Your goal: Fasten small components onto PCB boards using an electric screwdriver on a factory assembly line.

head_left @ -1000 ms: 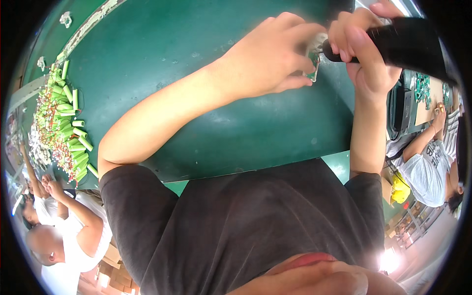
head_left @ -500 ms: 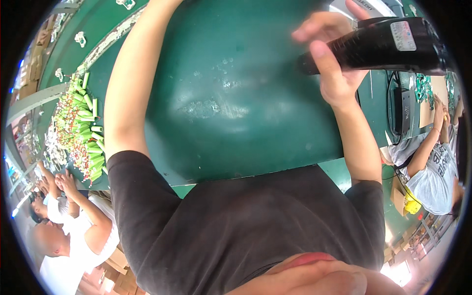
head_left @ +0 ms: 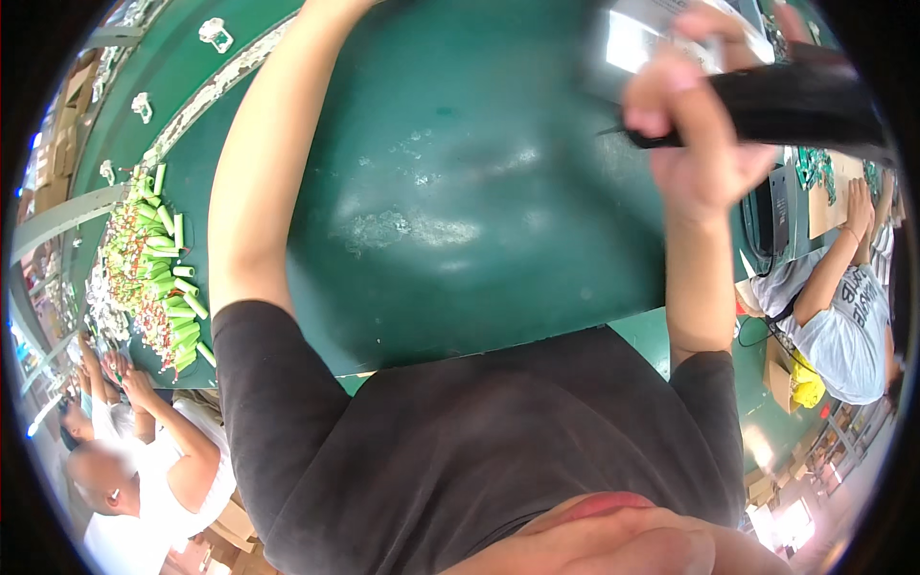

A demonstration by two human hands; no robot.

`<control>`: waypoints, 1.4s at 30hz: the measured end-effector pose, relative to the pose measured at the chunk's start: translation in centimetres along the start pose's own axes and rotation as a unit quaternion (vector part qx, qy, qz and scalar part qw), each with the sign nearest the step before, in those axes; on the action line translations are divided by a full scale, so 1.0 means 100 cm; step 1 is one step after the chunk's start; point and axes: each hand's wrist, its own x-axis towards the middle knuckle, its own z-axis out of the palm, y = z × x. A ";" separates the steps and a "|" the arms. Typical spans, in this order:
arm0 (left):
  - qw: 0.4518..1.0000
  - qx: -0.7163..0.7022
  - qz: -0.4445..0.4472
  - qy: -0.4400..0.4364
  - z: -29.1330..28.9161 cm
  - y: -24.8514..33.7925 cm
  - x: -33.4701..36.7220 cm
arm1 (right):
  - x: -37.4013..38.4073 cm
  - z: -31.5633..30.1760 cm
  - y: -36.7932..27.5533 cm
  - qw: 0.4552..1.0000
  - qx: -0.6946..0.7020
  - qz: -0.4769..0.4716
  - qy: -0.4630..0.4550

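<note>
Head view: blurred black tapered tool, right grip around it, left grip unseen

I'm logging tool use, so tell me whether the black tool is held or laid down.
Held: the right grip is closed around the black tool near its narrower end, though motion blur hides exact finger contact.

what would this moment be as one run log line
right hand: holding black tool, blurred | left hand: out of view past top edge | table: green | green cylinders: piled at left
</note>
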 end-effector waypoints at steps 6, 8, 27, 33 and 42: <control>0.984 -0.117 0.094 -0.098 0.000 0.093 -0.096 | 0.032 -0.053 -0.026 0.987 -0.100 -0.118 0.033; 0.982 -0.142 0.110 -0.052 0.029 0.091 -0.120 | 0.038 -0.050 -0.025 0.966 -0.208 -0.151 0.036; 0.901 0.002 0.433 0.040 0.060 0.052 -0.132 | -0.019 0.011 0.019 0.990 -0.139 -0.013 -0.015; 0.913 0.003 0.408 0.007 0.056 0.059 -0.136 | -0.026 0.017 0.024 0.987 -0.161 -0.019 -0.010; 0.924 0.026 0.380 -0.028 0.045 0.063 -0.140 | -0.038 0.038 0.025 0.980 -0.181 0.044 0.072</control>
